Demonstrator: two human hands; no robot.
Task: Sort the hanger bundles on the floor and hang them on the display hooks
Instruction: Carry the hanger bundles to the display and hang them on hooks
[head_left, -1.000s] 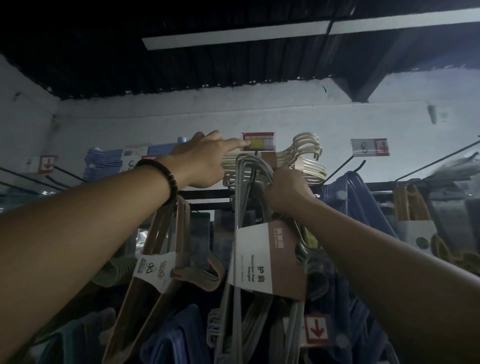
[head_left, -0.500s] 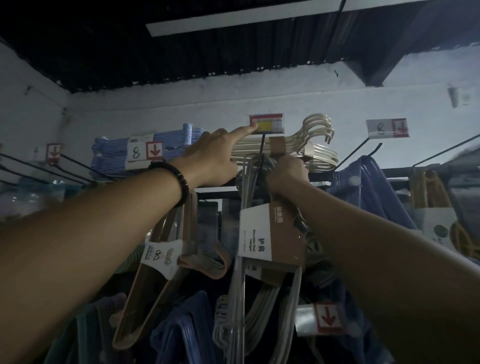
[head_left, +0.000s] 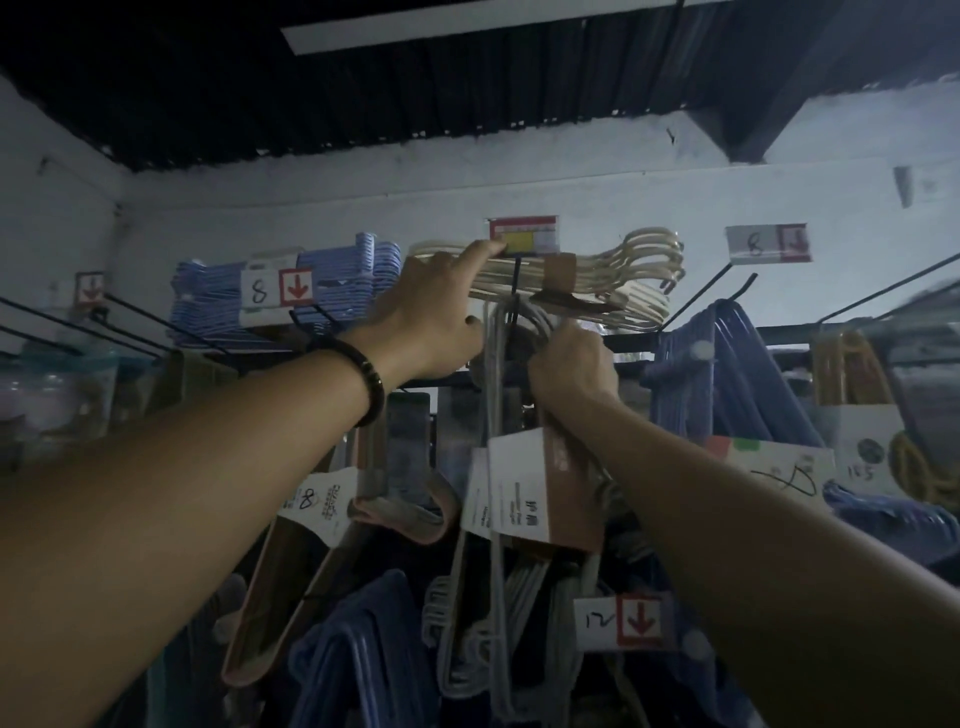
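My right hand grips the top of a grey hanger bundle with a white and brown paper sleeve, holding its hooks up at a black display hook. My left hand, a dark bead bracelet on its wrist, reaches up with the index finger straight, its tip touching the red and yellow price tag at the hook's front end. A cream hanger bundle lies on the shelf just behind the hook.
A blue hanger bundle tagged 8 lies on the shelf at left. Brown hangers hang lower left, blue ones at right. Bare black hooks jut out right and left. A tag marked 12 hangs below.
The view has tilted up and closer to the rack. My right hand has raised the grey bundle's hooks higher toward the display hook; my left index finger stays at the price tag.
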